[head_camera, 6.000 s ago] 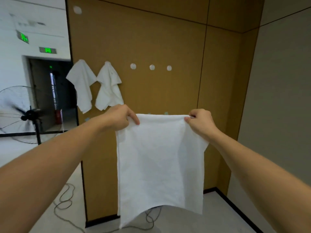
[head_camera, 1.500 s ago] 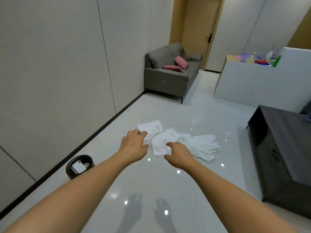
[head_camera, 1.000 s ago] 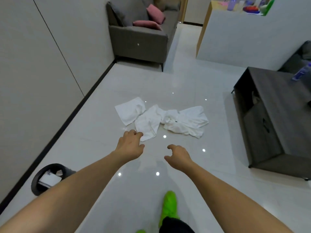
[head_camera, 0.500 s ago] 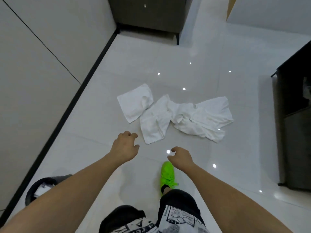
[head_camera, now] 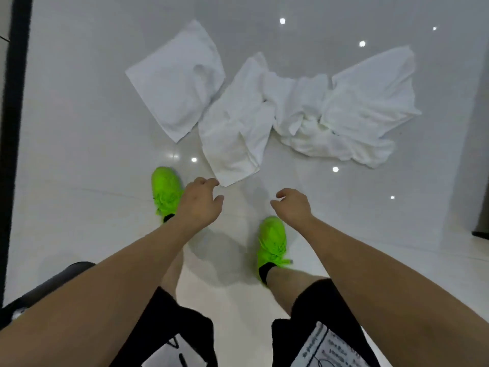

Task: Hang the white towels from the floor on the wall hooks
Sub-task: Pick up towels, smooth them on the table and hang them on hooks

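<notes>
White towels lie on the glossy pale floor [head_camera: 79, 181] in front of my feet. A flat folded towel [head_camera: 177, 78] is on the left, a long rumpled towel [head_camera: 238, 123] in the middle, and a crumpled towel heap [head_camera: 352, 109] on the right. My left hand [head_camera: 199, 202] hovers with loosely curled fingers just below the near corner of the middle towel, holding nothing. Also holding nothing, my right hand [head_camera: 292, 205] hangs with fingers apart, a little further from the towels. No wall hooks are in view.
My bright green shoes [head_camera: 166, 189] [head_camera: 272, 239] stand just short of the towels. A black skirting strip [head_camera: 13, 102] runs along the left wall. A dark round bin [head_camera: 53, 284] sits at the lower left. Dark furniture edges in at the far right [head_camera: 480, 229].
I have stepped closer and bent my head down; the towels now lie right before my feet. Both empty hands have dropped towards the middle towel. The sofa and cabinet have left the view.
</notes>
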Available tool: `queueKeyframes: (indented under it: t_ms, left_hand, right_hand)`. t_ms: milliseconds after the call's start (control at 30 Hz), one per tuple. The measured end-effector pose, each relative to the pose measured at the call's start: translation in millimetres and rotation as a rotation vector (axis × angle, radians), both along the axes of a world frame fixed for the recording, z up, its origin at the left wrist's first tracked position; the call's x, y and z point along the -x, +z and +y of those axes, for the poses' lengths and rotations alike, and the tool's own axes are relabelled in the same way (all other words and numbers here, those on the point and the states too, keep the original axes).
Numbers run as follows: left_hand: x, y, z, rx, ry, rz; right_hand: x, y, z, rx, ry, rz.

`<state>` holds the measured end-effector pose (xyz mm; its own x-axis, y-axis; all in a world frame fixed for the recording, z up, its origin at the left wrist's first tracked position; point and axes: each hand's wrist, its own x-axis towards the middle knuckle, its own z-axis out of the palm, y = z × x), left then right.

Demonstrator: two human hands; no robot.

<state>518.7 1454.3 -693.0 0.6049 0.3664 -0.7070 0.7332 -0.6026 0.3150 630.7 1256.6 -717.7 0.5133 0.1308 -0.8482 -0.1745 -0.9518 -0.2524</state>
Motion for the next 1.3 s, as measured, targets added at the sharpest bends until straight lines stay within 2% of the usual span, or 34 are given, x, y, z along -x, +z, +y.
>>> queueKeyframes:
  t_ms: [200, 300, 433, 567, 667, 833, 933, 1100, 1300]
  left_hand:
    - [-34.0, -186.6, 38.5, 0.058, -0.052, 0.054]
    - [-47.1, -259.7, 48.6, 0.068, -0.093, 0.086]
    - [-59.4, -317.9, 50.6, 0.091, -0.165, 0.111]
    - [-64.0, -321.3, 50.9, 0.079, -0.224, 0.125]
    - [-69.0, -276.3, 47.6, 0.078, -0.254, 0.128]
    - [-98.8, -141.2, 34.3, 0.079, -0.333, 0.063]
    - [-134.5, -33.9, 19.6, 0.079, -0.399, -0.036]
    - [-211.4, 151.9, -25.5, 0.034, -0.607, -0.262]
    - [-291.9, 357.6, -134.5, -0.009, -0.902, -0.445]
  right_hand:
    - [-5.2, -186.0, 37.1, 0.036, -0.195, 0.039]
    - [-14.8, -258.7, 49.0, -0.004, -0.337, -0.042]
    - [-30.6, -325.9, 62.8, -0.044, -0.419, -0.183]
    - [-33.5, -341.7, 68.8, -0.057, -0.638, -0.235]
    - [-28.5, -295.6, 69.8, -0.087, -0.735, -0.240]
    - [-36.8, -152.5, 66.8, -0.214, -0.861, -0.195]
    - [-59.5, -36.0, 58.7, -0.326, -0.952, -0.186]
    - [-109.6, 158.5, 18.9, -0.482, -0.942, -0.235]
    - [-161.1, 375.3, -86.3, -0.607, -0.803, -0.487]
